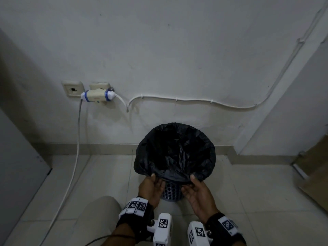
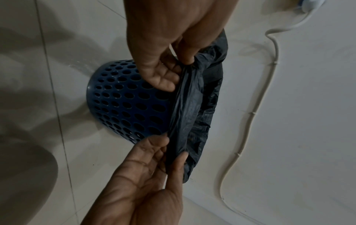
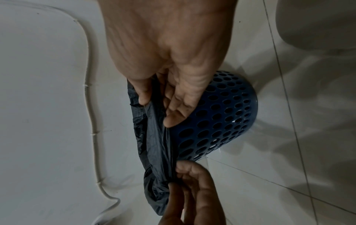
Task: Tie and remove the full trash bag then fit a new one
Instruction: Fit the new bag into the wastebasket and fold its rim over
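A blue perforated bin [image 1: 171, 192] stands on the tiled floor against the wall. A black trash bag [image 1: 175, 150] lines it, its mouth open and folded over the rim. My left hand [image 1: 156, 180] pinches the near edge of the bag between thumb and fingers. My right hand [image 1: 189, 182] pinches the same edge a little to the right. In the left wrist view the left hand [image 2: 181, 67] and right hand [image 2: 173, 149] hold the bag [image 2: 188, 109] stretched beside the bin [image 2: 123, 103]. The right wrist view shows the right hand [image 3: 154, 109], bag [image 3: 156, 144] and left hand [image 3: 173, 176].
A wall socket with a plug adapter [image 1: 97, 95] sits up left, and a white cable [image 1: 74, 157] drops from it to the floor. Another cable [image 1: 195, 100] runs clipped along the wall. A grey panel [image 1: 17, 157] stands at left, a wooden door [image 1: 316, 166] at right, my knee [image 1: 99, 215] near.
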Action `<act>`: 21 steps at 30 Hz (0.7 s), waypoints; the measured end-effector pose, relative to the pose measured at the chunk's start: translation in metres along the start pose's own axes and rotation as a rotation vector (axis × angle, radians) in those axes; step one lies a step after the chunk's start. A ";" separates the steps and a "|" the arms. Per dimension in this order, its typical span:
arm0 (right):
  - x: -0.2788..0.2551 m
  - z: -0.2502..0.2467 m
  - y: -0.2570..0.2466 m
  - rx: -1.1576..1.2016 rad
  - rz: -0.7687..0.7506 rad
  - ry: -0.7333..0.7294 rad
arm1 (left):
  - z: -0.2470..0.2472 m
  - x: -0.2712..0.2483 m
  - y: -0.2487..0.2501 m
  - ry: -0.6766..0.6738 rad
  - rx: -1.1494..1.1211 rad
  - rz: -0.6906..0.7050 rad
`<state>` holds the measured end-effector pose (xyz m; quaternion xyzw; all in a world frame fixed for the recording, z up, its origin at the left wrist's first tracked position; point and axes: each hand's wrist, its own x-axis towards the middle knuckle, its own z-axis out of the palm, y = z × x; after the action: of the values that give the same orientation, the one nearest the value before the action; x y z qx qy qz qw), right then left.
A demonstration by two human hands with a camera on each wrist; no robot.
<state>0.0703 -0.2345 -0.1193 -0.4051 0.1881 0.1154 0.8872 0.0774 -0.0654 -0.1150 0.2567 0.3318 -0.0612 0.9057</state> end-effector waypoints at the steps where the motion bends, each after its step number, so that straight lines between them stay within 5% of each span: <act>1: 0.000 0.000 0.001 -0.006 -0.004 0.006 | 0.001 0.000 0.002 -0.004 0.003 -0.013; 16: 0.005 -0.005 0.003 -0.035 -0.025 0.018 | 0.006 -0.003 0.014 0.022 0.152 0.122; 21: 0.006 -0.009 -0.004 -0.043 -0.003 0.009 | 0.013 -0.007 0.015 -0.023 0.187 0.066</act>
<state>0.0745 -0.2432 -0.1245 -0.4249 0.1890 0.1163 0.8776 0.0836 -0.0597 -0.0957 0.3502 0.3055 -0.0651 0.8831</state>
